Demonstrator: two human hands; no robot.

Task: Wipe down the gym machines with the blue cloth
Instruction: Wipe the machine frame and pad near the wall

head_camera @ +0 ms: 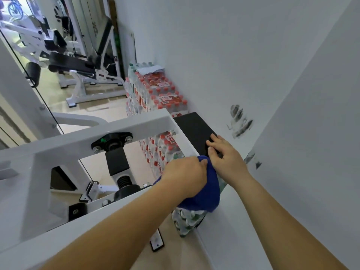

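Note:
A white gym machine frame [124, 129] fills the lower left, with a black pad [192, 129] at its right end near the wall. My left hand [185, 177] grips the bunched blue cloth [204, 193] against the frame's right edge, beside the pad. My right hand [226, 154] lies just to the right of the cloth, its fingers resting spread on the near end of the black pad.
Stacked packs of red-capped water bottles [157, 94] stand along the white wall [233, 55], and more bottles [187, 221] sit below the cloth. Another white machine with black pads [78, 65] stands at the back left. The wall bears dark scuff marks [239, 121].

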